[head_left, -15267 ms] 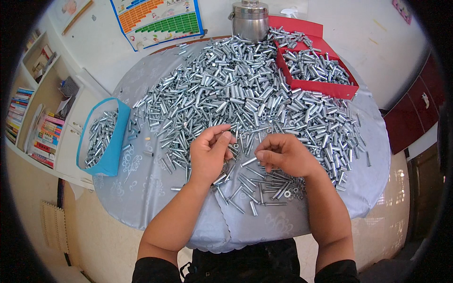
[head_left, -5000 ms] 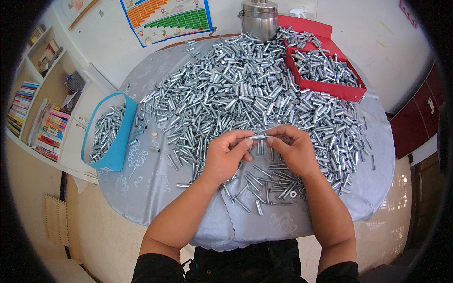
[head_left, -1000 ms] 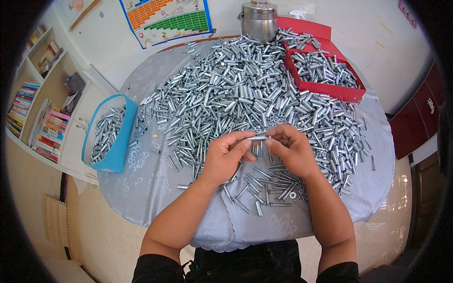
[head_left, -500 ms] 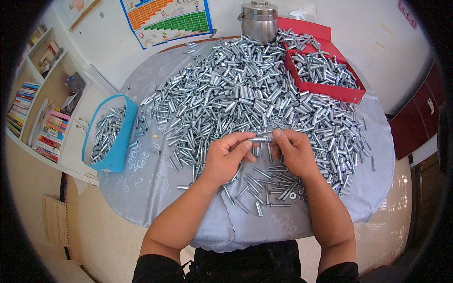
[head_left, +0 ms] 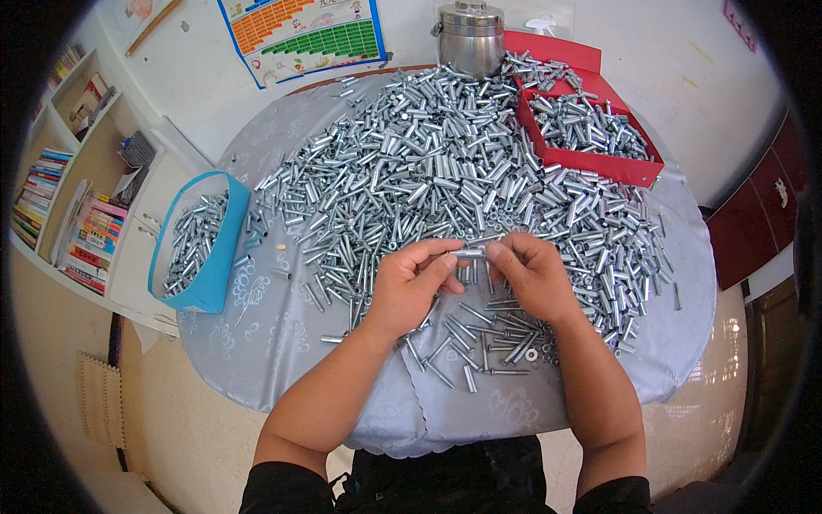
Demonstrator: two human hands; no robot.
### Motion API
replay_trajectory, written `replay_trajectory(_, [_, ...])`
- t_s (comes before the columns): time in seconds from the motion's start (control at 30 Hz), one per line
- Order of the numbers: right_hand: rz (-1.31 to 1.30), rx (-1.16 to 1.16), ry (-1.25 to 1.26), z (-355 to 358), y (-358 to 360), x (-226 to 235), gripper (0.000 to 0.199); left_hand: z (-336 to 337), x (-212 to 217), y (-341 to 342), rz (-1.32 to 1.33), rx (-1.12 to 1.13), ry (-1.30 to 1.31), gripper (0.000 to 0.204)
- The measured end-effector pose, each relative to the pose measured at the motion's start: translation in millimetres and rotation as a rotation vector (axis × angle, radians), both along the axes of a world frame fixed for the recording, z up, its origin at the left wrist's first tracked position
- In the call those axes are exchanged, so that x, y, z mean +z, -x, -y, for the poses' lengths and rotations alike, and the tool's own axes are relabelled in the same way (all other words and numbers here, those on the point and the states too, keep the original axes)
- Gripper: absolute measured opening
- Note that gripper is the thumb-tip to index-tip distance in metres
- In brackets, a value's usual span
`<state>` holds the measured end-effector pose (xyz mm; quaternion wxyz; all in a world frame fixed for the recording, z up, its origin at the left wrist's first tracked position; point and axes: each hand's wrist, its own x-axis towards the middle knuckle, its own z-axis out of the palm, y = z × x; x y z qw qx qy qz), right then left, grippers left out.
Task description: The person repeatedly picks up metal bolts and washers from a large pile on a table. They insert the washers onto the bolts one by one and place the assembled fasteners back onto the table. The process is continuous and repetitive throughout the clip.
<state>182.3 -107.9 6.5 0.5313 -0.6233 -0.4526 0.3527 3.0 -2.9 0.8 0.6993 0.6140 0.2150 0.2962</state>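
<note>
Between my two hands a short silvery expansion bolt [head_left: 467,254] lies level, its sleeve showing. My left hand [head_left: 409,287] pinches its left end between thumb and fingers. At the other end, the thumb and fingers of my right hand [head_left: 535,276] close on it; my fingers hide its tip, so any small part there cannot be made out. Below my hands, loose bolts [head_left: 462,330] are scattered on the cloth, with a few washers [head_left: 532,355] near my right wrist. A large heap of metal sleeves and bolts [head_left: 411,163] spreads beyond my hands.
A blue bin [head_left: 214,274] of metal parts stands on the left of the round table with a grey cloth [head_left: 282,360]. At the back right are a red box [head_left: 599,167] holding more parts and a steel pot [head_left: 469,43]. A bookshelf [head_left: 94,171] is at left.
My right hand has shifted slightly left, its thumb and fingers closing up to the right end of the bolt. My left hand stays in place, holding the other end.
</note>
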Motion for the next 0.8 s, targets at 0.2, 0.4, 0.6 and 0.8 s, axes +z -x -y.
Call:
replay_trajectory(0.2, [-0.070,0.008,-0.130,-1,5,-3,0.021,0,0,0,0.004,0.005,0.018,0.024])
replay_trajectory(0.4, [-0.093,-0.023,-0.083,-2,7,1,0.019,1,2,1,-0.010,0.007,0.005,0.024])
replay_trajectory(0.6, [-0.037,-0.022,0.007,0,5,6,0.019,0,0,1,-0.001,0.005,0.015,0.024])
replay_trajectory(0.8, [-0.091,-0.021,-0.099,-2,7,-3,0.016,0,-1,0,0.006,0.004,0.033,0.025])
